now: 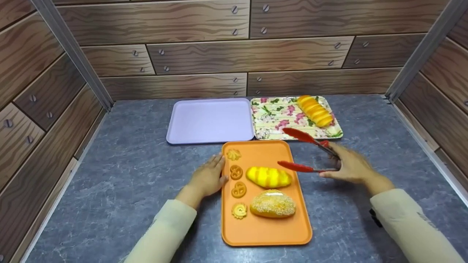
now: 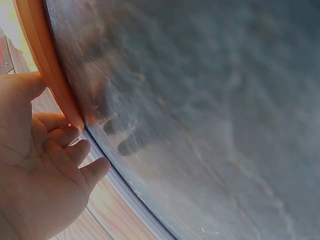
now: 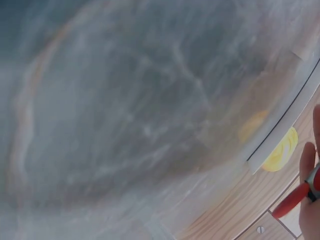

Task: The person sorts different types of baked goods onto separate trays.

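My right hand (image 1: 353,162) holds a pair of tongs (image 1: 298,167) with red tips and metal arms. The tongs' arms are spread apart, the lower tip over the right side of an orange tray (image 1: 268,233). Near that tip lies a yellow striped bread roll (image 1: 268,177), with a seed-topped bun (image 1: 273,204) below it. At the tray's left edge, my left hand (image 1: 208,177) touches the rim with thumb and fingers. In the left wrist view its fingers (image 2: 75,150) are loosely bent. Only part of the right hand (image 3: 310,165) shows in the right wrist view.
Several small cookies (image 1: 238,190) line the orange tray's left side. Behind it, a lilac tray (image 1: 212,120) adjoins a floral tray (image 1: 272,118), which bears an orange striped loaf (image 1: 315,111). Wood-patterned walls (image 1: 204,56) enclose the grey tabletop (image 1: 120,153).
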Demonstrator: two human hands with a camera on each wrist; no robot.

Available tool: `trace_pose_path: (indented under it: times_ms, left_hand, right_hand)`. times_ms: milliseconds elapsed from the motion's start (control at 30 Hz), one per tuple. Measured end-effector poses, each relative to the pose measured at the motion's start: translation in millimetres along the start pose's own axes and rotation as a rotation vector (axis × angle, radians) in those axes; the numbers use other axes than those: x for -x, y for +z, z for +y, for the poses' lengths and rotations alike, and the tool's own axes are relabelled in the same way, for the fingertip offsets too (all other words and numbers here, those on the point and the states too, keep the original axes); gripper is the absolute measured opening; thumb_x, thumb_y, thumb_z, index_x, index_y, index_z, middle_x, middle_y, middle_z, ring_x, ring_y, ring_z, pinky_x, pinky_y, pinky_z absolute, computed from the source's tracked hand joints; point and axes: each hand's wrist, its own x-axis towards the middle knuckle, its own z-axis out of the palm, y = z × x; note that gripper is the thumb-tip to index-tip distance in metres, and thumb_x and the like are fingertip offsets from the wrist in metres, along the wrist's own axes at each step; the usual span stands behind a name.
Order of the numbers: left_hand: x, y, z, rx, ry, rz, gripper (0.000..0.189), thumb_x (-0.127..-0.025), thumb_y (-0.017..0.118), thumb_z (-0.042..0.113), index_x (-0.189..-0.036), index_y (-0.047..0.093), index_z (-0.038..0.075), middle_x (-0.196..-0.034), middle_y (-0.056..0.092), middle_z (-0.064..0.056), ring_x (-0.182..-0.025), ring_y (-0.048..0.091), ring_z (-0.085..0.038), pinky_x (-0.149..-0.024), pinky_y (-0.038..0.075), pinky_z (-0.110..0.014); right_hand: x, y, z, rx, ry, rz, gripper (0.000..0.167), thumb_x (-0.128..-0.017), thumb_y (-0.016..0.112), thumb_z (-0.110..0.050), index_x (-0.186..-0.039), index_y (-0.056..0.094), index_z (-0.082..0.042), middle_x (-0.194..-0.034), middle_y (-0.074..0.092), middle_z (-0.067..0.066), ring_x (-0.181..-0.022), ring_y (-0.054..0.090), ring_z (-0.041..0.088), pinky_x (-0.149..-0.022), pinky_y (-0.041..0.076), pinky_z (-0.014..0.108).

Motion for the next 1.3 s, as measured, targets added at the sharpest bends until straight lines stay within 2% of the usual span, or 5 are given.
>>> trace_pose_path:
  times_ms: [167,300,533,833,1300]
  left_hand:
    - [0.3,-0.3,0.3,-0.008,0.002,0.007,0.064,-0.099,0.048,0.037,-0.15,0.027,0.004,-0.156,0.022,-0.011,-0.141,0.02,-0.028,-0.111,0.025,-0.045]
    - [0.5,-0.5,0.4,-0.009,0.008,0.009,0.065,-0.099,0.048,0.037,-0.15,0.027,0.002,-0.155,0.022,-0.012,-0.141,0.02,-0.029,-0.111,0.025,-0.045]
    - [0.4,-2.6,0.7,0.0,0.016,-0.005,0.065,-0.1,0.048,0.036,-0.15,0.026,0.001,-0.155,0.021,-0.013,-0.141,0.019,-0.03,-0.112,0.024,-0.045]
    - [0.5,-3.5,0.6,-0.01,0.019,-0.013,0.064,-0.1,0.047,0.036,-0.149,0.026,0.001,-0.155,0.021,-0.013,-0.142,0.019,-0.03,-0.113,0.022,-0.044]
    - [-0.1,-3.3,0.6,0.0,0.006,-0.031,0.064,-0.1,0.047,0.035,-0.15,0.025,0.002,-0.156,0.019,-0.011,-0.142,0.017,-0.028,-0.113,0.021,-0.042]
  right_hand:
    - [1.7,-2,-2,0.015,-0.058,-0.053,0.1,-0.066,0.082,-0.053,-0.139,0.043,0.004,-0.122,0.058,0.023,-0.11,0.053,0.044,-0.089,0.042,0.062]
    - [2.8,-3,-4,0.046,-0.088,-0.063,0.1,-0.066,0.082,-0.053,-0.137,0.045,0.008,-0.131,0.05,0.029,-0.116,0.048,0.048,-0.094,0.039,0.062]
    - [4.0,-4,-4,0.07,-0.142,-0.078,0.101,-0.064,0.082,-0.055,-0.135,0.048,0.007,-0.129,0.052,0.029,-0.114,0.051,0.047,-0.092,0.041,0.061]
    - [4.3,-2,-6,0.097,-0.161,-0.103,0.1,-0.06,0.08,-0.062,-0.132,0.055,0.003,-0.127,0.056,0.024,-0.113,0.053,0.044,-0.091,0.043,0.06]
    - [1.9,0,-13,0.137,-0.215,-0.134,0.089,-0.063,0.078,-0.064,-0.127,0.062,-0.005,-0.12,0.063,0.017,-0.107,0.059,0.039,-0.086,0.047,0.057]
